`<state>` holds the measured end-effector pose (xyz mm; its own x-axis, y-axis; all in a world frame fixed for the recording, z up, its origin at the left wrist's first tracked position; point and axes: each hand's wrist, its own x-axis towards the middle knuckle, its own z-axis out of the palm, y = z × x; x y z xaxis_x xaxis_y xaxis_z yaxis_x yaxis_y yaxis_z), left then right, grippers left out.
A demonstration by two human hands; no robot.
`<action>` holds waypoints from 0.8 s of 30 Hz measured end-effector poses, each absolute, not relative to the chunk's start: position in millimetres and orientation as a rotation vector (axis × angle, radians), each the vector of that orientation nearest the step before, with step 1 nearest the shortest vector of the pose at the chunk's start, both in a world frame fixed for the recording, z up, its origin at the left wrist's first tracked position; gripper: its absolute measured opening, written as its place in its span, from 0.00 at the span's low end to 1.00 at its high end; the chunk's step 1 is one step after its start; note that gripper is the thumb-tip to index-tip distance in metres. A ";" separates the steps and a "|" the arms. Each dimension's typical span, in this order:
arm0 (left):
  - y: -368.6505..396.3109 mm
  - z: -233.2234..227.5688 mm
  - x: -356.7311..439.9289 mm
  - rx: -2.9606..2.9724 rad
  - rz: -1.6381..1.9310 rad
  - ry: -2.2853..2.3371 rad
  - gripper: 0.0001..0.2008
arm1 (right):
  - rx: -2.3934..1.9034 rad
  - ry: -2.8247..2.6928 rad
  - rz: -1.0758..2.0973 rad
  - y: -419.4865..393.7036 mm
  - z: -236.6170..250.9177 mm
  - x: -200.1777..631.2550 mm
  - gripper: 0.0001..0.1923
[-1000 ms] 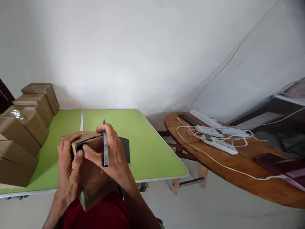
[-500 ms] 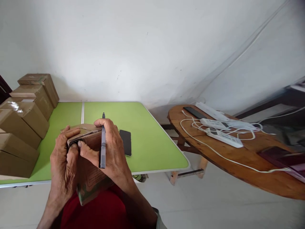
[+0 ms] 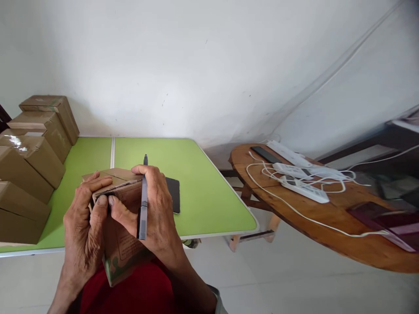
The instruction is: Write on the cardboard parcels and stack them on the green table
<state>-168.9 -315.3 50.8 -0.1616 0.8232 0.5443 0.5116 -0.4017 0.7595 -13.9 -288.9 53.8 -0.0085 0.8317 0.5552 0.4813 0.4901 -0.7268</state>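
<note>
A small brown cardboard box [image 3: 122, 244] with printed text rests between my lap and the green table's front edge. My left hand [image 3: 84, 226] grips its left side, thumb pressed on the top flap. My right hand [image 3: 153, 211] holds the box's right side, its thumb meeting the left thumb at the flap, and a grey pen [image 3: 142, 200] is clamped between its fingers, pointing away from me. A black phone [image 3: 173, 194] lies flat on the table just past my right hand.
Several closed cardboard boxes [image 3: 29, 165] are stacked on the left of the green table [image 3: 209, 192]. A round wooden table [image 3: 330, 235] to the right carries white power strips [image 3: 304, 189] with tangled cords and a dark remote. A white wall stands behind.
My view shifted slightly; both hands stay on the box, and my thumbs keep pressing the top flap closed. The pen tilted a little more upright.
</note>
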 end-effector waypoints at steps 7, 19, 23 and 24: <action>-313.7 46.4 -177.7 1.859 1.563 1.418 0.14 | -1.117 -1.631 0.393 -288.4 48.9 -15.7 0.25; -303.7 27.1 -186.3 2.249 1.358 1.285 0.36 | -0.824 -1.084 0.524 -287.7 41.0 -7.8 0.17; -301.3 23.8 -187.2 2.248 1.402 1.307 0.36 | -0.545 -1.136 0.886 -295.2 40.9 -5.9 0.10; -300.9 22.4 -187.4 2.232 1.411 1.316 0.36 | -0.501 -1.152 0.973 -295.7 40.1 -4.3 0.09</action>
<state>-187.4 -300.9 22.4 0.1523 0.7595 0.6324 0.5780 -0.5875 0.5664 -4.3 -295.7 40.1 0.0835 0.8448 0.5286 -0.3798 0.5174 -0.7669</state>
